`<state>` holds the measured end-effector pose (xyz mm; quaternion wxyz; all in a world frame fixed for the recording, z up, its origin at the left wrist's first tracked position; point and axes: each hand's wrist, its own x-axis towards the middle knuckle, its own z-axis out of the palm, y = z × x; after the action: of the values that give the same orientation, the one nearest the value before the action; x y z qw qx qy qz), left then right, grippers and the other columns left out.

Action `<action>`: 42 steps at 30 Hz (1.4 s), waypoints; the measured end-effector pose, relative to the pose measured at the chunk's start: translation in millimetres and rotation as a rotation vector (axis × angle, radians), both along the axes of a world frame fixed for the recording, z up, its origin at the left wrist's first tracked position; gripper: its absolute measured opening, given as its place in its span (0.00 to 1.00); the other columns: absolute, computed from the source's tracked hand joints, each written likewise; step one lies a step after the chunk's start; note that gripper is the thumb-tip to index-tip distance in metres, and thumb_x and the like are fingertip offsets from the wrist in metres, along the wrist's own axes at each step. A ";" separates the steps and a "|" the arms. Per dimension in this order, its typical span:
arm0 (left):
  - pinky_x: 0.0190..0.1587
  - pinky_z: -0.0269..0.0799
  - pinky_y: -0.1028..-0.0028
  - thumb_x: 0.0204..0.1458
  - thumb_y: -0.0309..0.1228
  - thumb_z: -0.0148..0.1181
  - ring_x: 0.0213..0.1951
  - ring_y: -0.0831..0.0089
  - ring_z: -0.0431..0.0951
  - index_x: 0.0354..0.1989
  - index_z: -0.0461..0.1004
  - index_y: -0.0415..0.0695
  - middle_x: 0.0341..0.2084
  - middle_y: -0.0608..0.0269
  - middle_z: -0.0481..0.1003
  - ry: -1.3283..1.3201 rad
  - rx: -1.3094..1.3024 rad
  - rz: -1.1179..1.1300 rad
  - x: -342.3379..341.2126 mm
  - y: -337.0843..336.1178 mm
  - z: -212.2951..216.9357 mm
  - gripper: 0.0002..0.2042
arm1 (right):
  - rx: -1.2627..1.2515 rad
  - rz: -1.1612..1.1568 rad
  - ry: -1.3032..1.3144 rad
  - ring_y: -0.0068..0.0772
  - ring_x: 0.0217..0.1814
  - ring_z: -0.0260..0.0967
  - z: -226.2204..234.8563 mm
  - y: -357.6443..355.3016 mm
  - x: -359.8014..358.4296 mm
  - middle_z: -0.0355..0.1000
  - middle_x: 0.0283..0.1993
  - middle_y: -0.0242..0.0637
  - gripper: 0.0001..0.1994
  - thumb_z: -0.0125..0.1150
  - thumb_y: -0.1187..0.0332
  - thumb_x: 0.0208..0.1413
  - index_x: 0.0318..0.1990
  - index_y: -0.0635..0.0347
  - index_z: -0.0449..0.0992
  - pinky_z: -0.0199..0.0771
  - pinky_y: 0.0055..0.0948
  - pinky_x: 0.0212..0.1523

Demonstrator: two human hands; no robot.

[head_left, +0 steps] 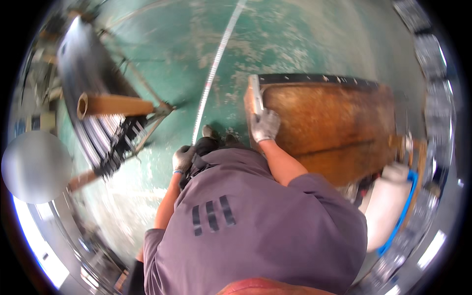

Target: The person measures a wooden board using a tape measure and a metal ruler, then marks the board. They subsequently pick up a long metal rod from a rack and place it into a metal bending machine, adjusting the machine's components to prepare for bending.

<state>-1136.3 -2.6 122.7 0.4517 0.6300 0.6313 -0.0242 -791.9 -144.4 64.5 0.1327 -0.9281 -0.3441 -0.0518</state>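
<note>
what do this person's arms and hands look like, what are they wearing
Both hands wear knit work gloves: the right hand has a light grey one, smudged with dirt, and the left hand a darker grey one with a thin blue band at the cuff. The forearms are bare below the short sleeves of a purplish-grey shirt, which bears three dark bars as a marking.

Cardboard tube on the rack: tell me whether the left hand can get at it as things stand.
Probably yes, with a stretch. The left hand rests low by the shirt, and bare green floor lies between it and the tube; nothing blocks the tube's near side.
</note>
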 end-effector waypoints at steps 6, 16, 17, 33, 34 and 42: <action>0.51 0.80 0.65 0.62 0.43 0.67 0.45 0.62 0.87 0.49 0.87 0.41 0.43 0.48 0.88 -0.115 0.014 -0.137 37.3 80.4 -21.0 0.18 | -0.060 -0.066 0.210 0.54 0.59 0.73 30.8 4.8 1.0 0.77 0.51 0.47 0.21 0.69 0.51 0.60 0.49 0.59 0.80 0.71 0.54 0.60; 0.48 0.78 0.60 0.58 0.35 0.62 0.45 0.50 0.83 0.46 0.81 0.50 0.41 0.52 0.83 -0.087 0.157 -1.070 159.2 269.4 -70.4 0.10 | -0.028 -0.357 0.287 0.51 0.55 0.75 45.4 22.9 -15.4 0.78 0.47 0.45 0.15 0.70 0.58 0.55 0.45 0.56 0.82 0.74 0.53 0.54; 0.48 0.78 0.61 0.58 0.35 0.62 0.44 0.51 0.83 0.46 0.82 0.49 0.40 0.53 0.83 -0.077 0.140 -1.111 175.7 284.6 -69.6 0.10 | -0.029 -0.428 0.296 0.50 0.56 0.75 53.1 26.3 -20.3 0.78 0.49 0.44 0.15 0.70 0.58 0.55 0.46 0.56 0.82 0.74 0.52 0.56; 0.46 0.78 0.60 0.61 0.44 0.63 0.41 0.61 0.85 0.46 0.85 0.44 0.40 0.55 0.86 0.022 -0.005 -1.360 332.8 428.9 -111.9 0.16 | 0.162 -1.525 0.230 0.54 0.69 0.67 53.3 5.4 -96.9 0.73 0.64 0.45 0.23 0.71 0.56 0.59 0.59 0.56 0.77 0.70 0.53 0.67; 0.47 0.78 0.59 0.62 0.44 0.62 0.44 0.59 0.85 0.47 0.84 0.46 0.42 0.54 0.85 0.020 0.035 -1.425 325.4 437.8 -123.7 0.15 | 0.173 -1.513 0.197 0.54 0.68 0.67 52.1 8.2 -89.8 0.73 0.63 0.45 0.23 0.70 0.56 0.59 0.59 0.56 0.76 0.69 0.54 0.68; 0.48 0.75 0.59 0.63 0.42 0.60 0.45 0.56 0.84 0.46 0.82 0.47 0.41 0.54 0.84 0.016 0.128 -1.581 336.6 380.0 -82.8 0.13 | 0.194 -1.550 0.181 0.57 0.65 0.70 64.8 -1.5 -93.0 0.74 0.59 0.46 0.19 0.70 0.58 0.56 0.51 0.57 0.78 0.71 0.56 0.64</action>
<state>-799.7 377.4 39.9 0.2588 0.9162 0.0003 -0.3060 -884.9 -145.9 129.3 0.1667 -0.8882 0.4199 -0.0836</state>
